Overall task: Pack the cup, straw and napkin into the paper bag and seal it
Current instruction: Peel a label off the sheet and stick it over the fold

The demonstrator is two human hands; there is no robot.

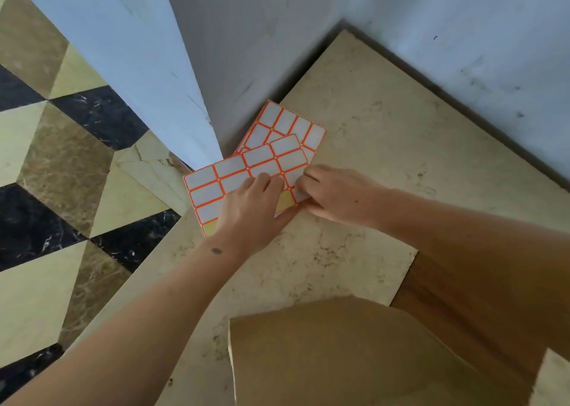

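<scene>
Pinching a label's corner, the right hand (336,194) peels from the top sticker sheet (246,174) while the left hand (251,208) presses it flat; the paper bag (354,353) waits nearer the body (contents unseen), below both hands.

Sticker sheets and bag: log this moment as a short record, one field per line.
surface: beige stone counter in a wall corner
top sticker sheet: orange-bordered white labels, overlapping a second sheet
left hand: pressing flat on the top sheet
right hand: pinching a label at the sheet's right edge
paper bag: brown, nearest the camera
cup, straw, napkin: not visible
</scene>
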